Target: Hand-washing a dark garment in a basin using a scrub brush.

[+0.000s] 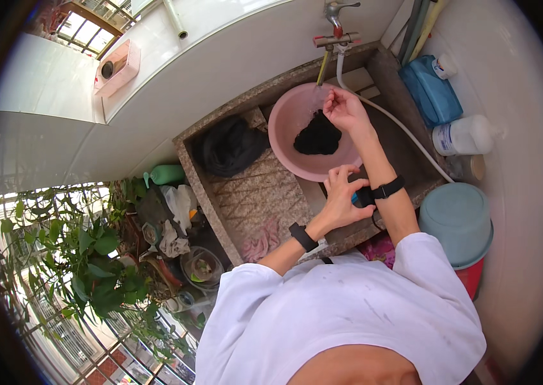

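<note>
We hold our right hand [346,112] over the rim of the pink basin [281,131], fingers loosely bent and free. The black cloth [318,135] lies inside the basin. Our left hand [340,200] curves by a dark thing [364,198] near the right wristband [389,187]; whether it grips, we cannot tell.

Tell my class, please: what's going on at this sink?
A person in a white top leans over a stone sink. Their right hand, fingers curled, is over the edge of a pink basin near a yellow hose. A black cloth-like bundle lies in the basin. The left hand is by the right forearm, its fingers around a dark object; whether it grips it is unclear.
</note>
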